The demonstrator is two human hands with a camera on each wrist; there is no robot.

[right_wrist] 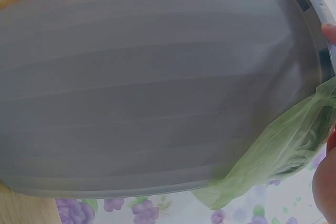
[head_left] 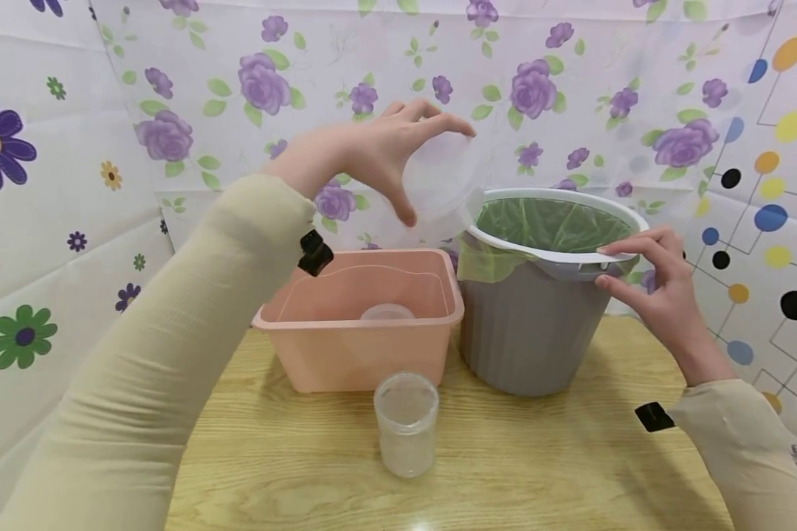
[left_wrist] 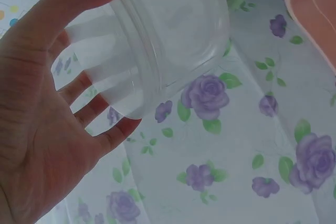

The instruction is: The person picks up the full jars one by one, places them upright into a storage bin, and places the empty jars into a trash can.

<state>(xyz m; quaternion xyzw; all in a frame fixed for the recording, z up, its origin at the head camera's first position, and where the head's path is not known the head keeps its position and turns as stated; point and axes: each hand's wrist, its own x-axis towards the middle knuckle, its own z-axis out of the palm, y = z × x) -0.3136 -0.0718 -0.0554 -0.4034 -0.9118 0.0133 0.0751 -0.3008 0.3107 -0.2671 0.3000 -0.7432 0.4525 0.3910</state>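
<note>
Left hand point(head_left: 378, 158) pinching a clear round plastic jar point(head_left: 440, 181) above the grey ribbed green-lined bin point(head_left: 528, 332). Right hand point(head_left: 657, 284) gripping its white rim.

A grey bin point(head_left: 528, 332) and a pink tub point(head_left: 365, 324) stand touching at the back of the table point(head_left: 538, 472), blocking the rear. A clear jar point(head_left: 406, 422) stands alone before the tub. Bare tabletop lies open on both sides of the jar. Floral sheeting point(head_left: 139, 243) walls in the left and the back.
</note>
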